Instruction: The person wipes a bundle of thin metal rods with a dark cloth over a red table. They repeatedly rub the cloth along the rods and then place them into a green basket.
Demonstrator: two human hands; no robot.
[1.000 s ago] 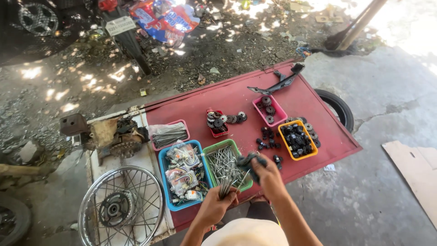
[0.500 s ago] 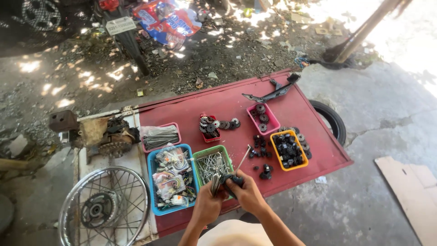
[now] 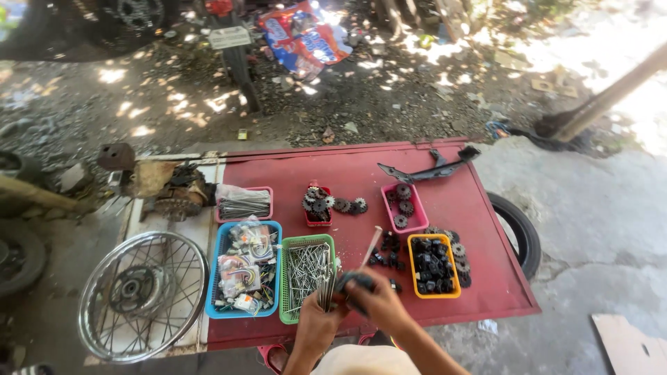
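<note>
1. Left hand: fingers clamp spokes over green basket.
2. Right hand: withdrawn from desk (now beside left), fingers curled around dark part.
3. Change: both hands meet at near edge.

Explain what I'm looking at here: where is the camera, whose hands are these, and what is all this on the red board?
The camera sits on a person's head and looks down, so the two bare hands at the bottom are theirs. The left hand grips a bundle of thin metal spokes upright; the right hand closes on a dark tool against them. Before them lies a red board with small baskets: a green basket of spokes, a blue basket of wiring, a pink basket of gears and a yellow basket of dark parts. A spoked wheel lies to the left.
</note>
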